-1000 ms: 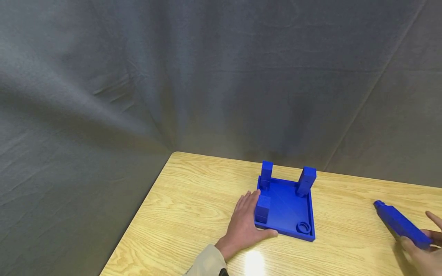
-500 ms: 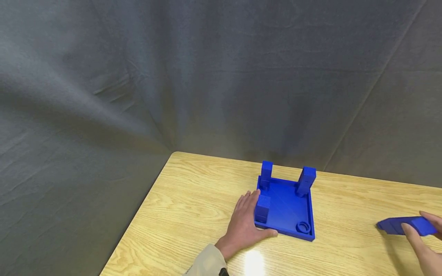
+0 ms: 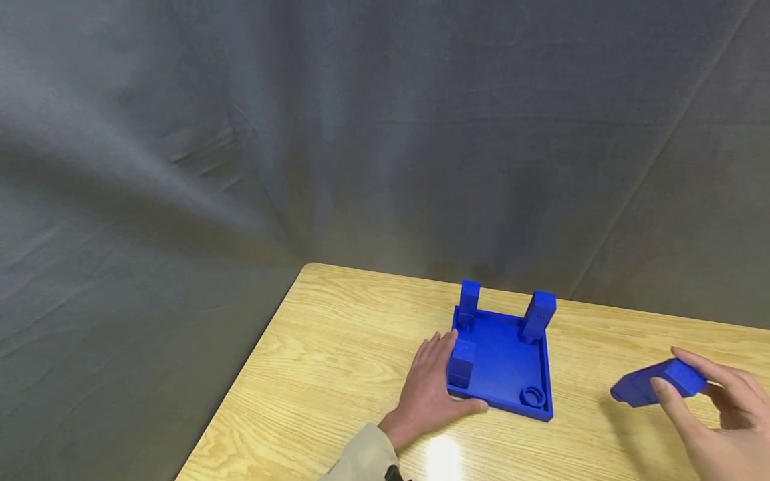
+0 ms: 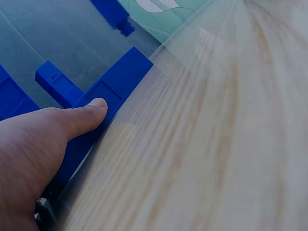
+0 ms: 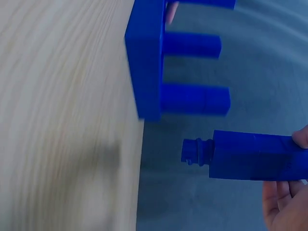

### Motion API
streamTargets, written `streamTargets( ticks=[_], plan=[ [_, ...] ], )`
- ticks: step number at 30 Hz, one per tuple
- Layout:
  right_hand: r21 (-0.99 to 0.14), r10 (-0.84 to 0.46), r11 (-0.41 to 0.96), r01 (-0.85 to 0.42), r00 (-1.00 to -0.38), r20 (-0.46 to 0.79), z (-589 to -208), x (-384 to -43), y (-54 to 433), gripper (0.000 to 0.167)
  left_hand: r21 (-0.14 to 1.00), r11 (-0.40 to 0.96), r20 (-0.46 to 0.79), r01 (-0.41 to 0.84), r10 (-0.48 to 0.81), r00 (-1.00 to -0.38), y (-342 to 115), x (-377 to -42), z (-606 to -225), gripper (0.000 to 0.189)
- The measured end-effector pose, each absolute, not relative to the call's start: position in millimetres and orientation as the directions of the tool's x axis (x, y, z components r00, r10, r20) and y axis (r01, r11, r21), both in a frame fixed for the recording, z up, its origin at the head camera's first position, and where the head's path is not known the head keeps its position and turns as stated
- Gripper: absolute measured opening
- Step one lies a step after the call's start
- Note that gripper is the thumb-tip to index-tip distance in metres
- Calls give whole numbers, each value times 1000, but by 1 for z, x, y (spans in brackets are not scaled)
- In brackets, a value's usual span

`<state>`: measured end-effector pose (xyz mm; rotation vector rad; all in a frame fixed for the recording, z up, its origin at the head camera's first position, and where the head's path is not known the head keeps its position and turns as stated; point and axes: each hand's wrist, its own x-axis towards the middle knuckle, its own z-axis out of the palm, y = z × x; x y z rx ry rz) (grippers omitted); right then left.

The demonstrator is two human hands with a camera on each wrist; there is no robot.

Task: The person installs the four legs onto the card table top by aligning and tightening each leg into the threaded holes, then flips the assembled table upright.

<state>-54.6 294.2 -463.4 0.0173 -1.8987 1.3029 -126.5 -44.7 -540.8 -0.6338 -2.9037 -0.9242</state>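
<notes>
1. We see a grey cloth backdrop [image 3: 361, 133] hanging behind the far edge of the wooden table [image 3: 337, 361].
2. A blue square base [image 3: 502, 364] lies flat near the table's far edge. Three blue posts stand at its corners: two tall ones [image 3: 537, 314] on the far side and a short one [image 3: 461, 363] on the near left. A round socket [image 3: 532, 396] sits at its near right corner.
3. Our left hand [image 3: 430, 394] rests flat on the table against the base's left side, fingers straight, thumb pressed along its near rim [image 4: 91, 113].
4. Our right hand [image 3: 716, 414] pinches a blue peg-ended block [image 3: 652, 384] by one end and holds it apparently clear of the table, to the right of the base, its round peg [image 5: 195, 151] pointing at the base.
</notes>
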Motion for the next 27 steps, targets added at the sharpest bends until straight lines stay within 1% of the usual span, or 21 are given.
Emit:
streamTargets(
  ticks=[7, 8, 9, 12, 14, 17, 24, 27],
  plan=[
    [-793, 351, 439, -423, -732, 584, -450, -55, 257, 48, 537, 736, 177, 413, 381, -908, -45, -127, -542, 126],
    [-789, 331, 416, -453, -733, 595, -450, -55, 253, 49, 536, 736, 178, 414, 381, -907, -45, -128, -542, 126],
    [-789, 315, 411, -456, -742, 592, -450, -56, 249, 49, 535, 737, 175, 414, 382, -907, -45, -128, -542, 126],
    [-770, 258, 351, -533, -735, 627, -454, -59, 241, 50, 534, 736, 175, 416, 385, -906, -45, -127, -542, 126],
    [-748, 225, 320, -581, -720, 656, -457, -62, 236, 48, 535, 735, 177, 418, 386, -905, -45, -127, -541, 126],
    [-723, 180, 320, -612, -710, 681, -461, -66, 231, 48, 530, 738, 178, 418, 385, -906, -45, -127, -540, 127],
    [-721, 123, 378, -581, -740, 661, -470, -69, 223, 60, 519, 742, 188, 425, 386, -903, -45, -126, -538, 127],
    [-715, 103, 400, -574, -747, 657, -474, -70, 222, 61, 516, 743, 188, 426, 387, -903, -45, -126, -539, 127]
  ],
)
